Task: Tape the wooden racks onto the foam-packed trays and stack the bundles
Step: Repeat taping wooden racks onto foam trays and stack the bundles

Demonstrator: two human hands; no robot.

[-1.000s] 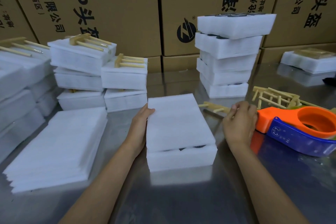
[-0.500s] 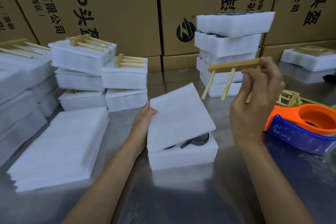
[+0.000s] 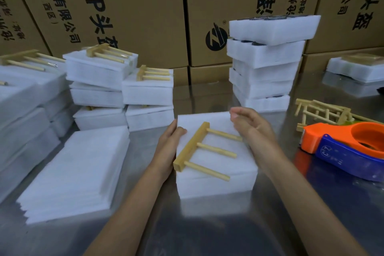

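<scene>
Our left hand (image 3: 169, 147) rests against the left edge of the foam tray (image 3: 216, 172), thumb on its top sheet and fingers lying fairly straight along the side. A wooden rack (image 3: 199, 149) lies flat on that sheet just right of the thumb, its bar nearest the left hand and its three pegs pointing toward the right hand (image 3: 252, 129). The right hand hovers over the tray's far right corner, fingers loose and apart, holding nothing and clear of the pegs. Right of it sit the tape dispenser (image 3: 351, 147) and, behind that, a heap of loose racks (image 3: 324, 114). Beyond the right hand rises a stack of trays (image 3: 268, 64). Left of the left hand lie foam sheets (image 3: 76, 172), with finished bundles (image 3: 124, 87) behind them.
</scene>
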